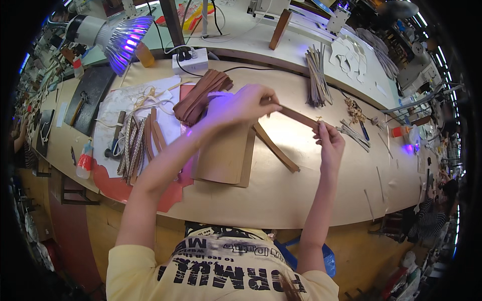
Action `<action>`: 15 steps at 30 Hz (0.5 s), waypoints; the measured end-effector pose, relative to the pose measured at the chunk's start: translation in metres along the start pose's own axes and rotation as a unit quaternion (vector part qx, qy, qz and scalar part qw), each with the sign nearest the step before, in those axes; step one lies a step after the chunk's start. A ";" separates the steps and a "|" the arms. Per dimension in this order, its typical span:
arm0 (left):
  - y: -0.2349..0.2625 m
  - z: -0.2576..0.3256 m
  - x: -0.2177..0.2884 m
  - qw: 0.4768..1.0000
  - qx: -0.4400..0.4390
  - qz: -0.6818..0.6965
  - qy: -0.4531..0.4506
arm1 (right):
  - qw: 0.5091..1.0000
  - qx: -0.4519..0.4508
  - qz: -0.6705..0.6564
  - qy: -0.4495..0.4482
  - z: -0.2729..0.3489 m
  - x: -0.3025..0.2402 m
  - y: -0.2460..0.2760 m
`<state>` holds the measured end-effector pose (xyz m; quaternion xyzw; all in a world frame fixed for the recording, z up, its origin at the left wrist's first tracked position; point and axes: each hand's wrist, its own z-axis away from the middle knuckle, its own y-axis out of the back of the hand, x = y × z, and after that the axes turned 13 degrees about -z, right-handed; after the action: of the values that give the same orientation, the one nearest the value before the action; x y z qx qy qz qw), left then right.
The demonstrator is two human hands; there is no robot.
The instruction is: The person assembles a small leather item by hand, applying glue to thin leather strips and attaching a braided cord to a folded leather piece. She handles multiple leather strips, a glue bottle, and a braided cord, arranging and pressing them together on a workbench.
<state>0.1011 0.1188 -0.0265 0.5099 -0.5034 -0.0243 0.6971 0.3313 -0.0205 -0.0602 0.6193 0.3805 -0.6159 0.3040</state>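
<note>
A short brown leather strip (298, 117) is stretched between my two hands, above the tan tabletop. My left hand (251, 104) pinches its left end, and my right hand (329, 142) pinches the other end between thumb and fingers. Below them another brown strip (276, 147) lies slantwise on the table, its upper end by a tan board or folded sheet (223, 163). A thick bundle of brown leather strips (203, 95) rests just left of my left hand, partly behind the wrist.
White paper (113, 103) at left carries braided cords (131, 145) and a hammer (118, 133). A red-and-clear bottle (84, 160) stands near red sheet material (170, 198). A lamp (118, 42) hangs upper left. Thin strips (317, 75) and braided pieces (355, 135) lie to the right.
</note>
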 end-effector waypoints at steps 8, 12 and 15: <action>-0.013 -0.010 -0.003 0.957 0.180 -0.220 -0.057 | 0.864 0.011 0.464 0.194 0.025 0.055 -0.014; 0.006 0.055 0.010 0.965 0.227 -0.130 -0.003 | 0.824 -0.194 0.470 0.248 0.052 0.061 -0.050; 0.018 0.101 0.015 0.968 0.239 -0.080 0.006 | 0.818 -0.194 0.519 0.158 0.045 0.063 -0.069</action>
<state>0.0263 0.0506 -0.0058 0.7006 -0.4478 0.0447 0.5537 0.2457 -0.0159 -0.1190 0.7422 0.1572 -0.1741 0.6278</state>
